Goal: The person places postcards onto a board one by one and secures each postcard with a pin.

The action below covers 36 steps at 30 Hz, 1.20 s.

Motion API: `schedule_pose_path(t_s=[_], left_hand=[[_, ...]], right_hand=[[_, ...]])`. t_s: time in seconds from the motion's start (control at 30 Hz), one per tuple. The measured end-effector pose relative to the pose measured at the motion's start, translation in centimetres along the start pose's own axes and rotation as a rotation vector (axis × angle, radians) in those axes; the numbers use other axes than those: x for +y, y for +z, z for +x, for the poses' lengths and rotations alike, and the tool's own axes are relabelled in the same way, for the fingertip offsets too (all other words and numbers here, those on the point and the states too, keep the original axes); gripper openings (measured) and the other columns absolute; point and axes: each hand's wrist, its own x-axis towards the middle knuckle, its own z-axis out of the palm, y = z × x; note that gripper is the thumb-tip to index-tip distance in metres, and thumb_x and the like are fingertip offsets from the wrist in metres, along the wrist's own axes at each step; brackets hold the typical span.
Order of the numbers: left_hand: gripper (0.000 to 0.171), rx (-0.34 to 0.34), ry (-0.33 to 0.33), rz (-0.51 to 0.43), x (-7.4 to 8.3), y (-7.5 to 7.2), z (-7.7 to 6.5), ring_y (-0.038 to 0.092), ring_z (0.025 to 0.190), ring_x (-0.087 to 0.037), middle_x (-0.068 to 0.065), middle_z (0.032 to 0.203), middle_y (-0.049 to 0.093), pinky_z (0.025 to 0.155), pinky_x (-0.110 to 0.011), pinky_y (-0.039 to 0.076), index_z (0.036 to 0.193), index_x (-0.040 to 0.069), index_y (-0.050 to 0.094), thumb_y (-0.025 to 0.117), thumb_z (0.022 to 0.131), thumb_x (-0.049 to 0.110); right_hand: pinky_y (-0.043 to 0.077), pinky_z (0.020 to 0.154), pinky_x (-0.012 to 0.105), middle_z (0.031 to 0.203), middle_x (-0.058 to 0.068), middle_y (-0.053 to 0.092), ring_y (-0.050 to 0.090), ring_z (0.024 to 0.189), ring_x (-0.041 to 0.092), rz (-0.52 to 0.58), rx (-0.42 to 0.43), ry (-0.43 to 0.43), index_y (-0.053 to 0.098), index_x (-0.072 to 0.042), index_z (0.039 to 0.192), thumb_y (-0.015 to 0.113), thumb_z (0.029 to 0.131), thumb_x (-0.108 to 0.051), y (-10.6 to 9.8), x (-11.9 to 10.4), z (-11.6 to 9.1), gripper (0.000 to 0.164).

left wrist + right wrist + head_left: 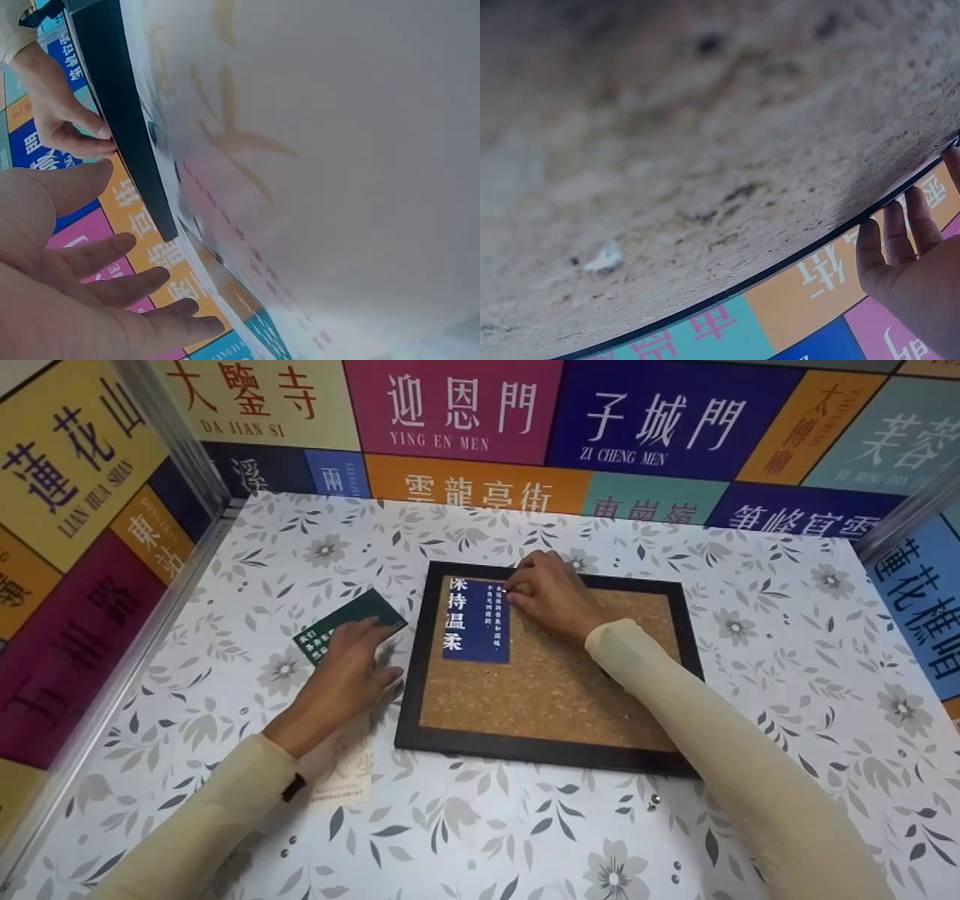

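A navy blue card [476,622] with white Chinese characters lies at the left of a cork board [540,697] in a black frame. At the card's upper right corner my right hand [555,592] pinches with curled thumb and forefinger; anything small between the fingertips is hidden. My left hand [349,667] rests over a dark green card [367,607] left of the board, its fingers loosely spread. Those fingers also show apart and fairly straight in the left wrist view, beside the black frame [127,112]. The right wrist view has the right hand's fingers [896,232] by the board's edge.
A pale cream card [345,772] with faint lettering lies beneath the left forearm. The table [810,660] wears a white cover with grey flowers and leaves. Colourful panels [450,405] with Chinese place names stand at the back and on both sides.
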Motion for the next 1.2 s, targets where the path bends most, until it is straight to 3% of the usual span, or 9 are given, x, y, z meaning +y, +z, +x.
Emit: schedule_pose_path(t_s=[0.27,0.67,0.87,1.03,1.2], left_hand=[[0.057,0.008,-0.058,0.016,-1.6,-1.4,-0.4,0.032,0.156,-0.056,-0.039,0.165,0.04,0.126,-0.065,0.036,0.151,-0.012,0.055,0.076,0.103,0.01],[0.062,0.003,-0.156,-0.014,-4.6,-2.8,0.1,0.032,0.154,-0.058,-0.042,0.159,0.044,0.127,-0.065,0.032,0.151,-0.017,0.052,0.077,0.103,0.011],[0.064,-0.016,-0.198,0.023,-5.1,-3.0,0.7,0.038,0.149,-0.056,-0.039,0.156,0.047,0.123,-0.065,0.036,0.153,-0.016,0.051,0.078,0.103,0.012],[0.062,-0.002,-0.181,0.037,-5.1,-2.9,0.7,0.051,0.134,-0.052,-0.039,0.144,0.057,0.111,-0.064,0.047,0.149,-0.018,0.053,0.079,0.101,0.009],[0.066,-0.013,-0.223,0.043,-4.9,-3.0,0.8,0.047,0.137,-0.052,-0.041,0.15,0.05,0.113,-0.065,0.047,0.154,-0.017,0.049,0.079,0.101,0.01]], right_hand=[[0.043,0.113,0.049,0.134,0.009,0.065,0.052,0.127,0.029,0.008,-0.011,0.0,0.084,-0.012,0.126,0.073,0.108,-0.024,0.0,-0.1,0.0,0.025],[0.043,0.112,0.049,0.134,0.009,0.065,0.053,0.126,0.029,0.002,-0.004,-0.009,0.084,-0.012,0.125,0.074,0.108,-0.025,0.1,0.1,0.0,0.024],[0.044,0.112,0.048,0.134,0.008,0.065,0.053,0.126,0.029,0.003,-0.006,0.003,0.084,-0.012,0.125,0.074,0.107,-0.025,0.1,0.1,0.0,0.024],[0.045,0.111,0.049,0.133,0.011,0.067,0.055,0.126,0.031,-0.015,-0.002,-0.017,0.084,-0.01,0.125,0.075,0.107,-0.024,0.1,0.2,0.0,0.024],[0.045,0.111,0.049,0.132,0.011,0.067,0.055,0.125,0.031,-0.018,0.002,-0.016,0.084,-0.01,0.125,0.075,0.107,-0.024,0.0,0.0,0.1,0.024]])
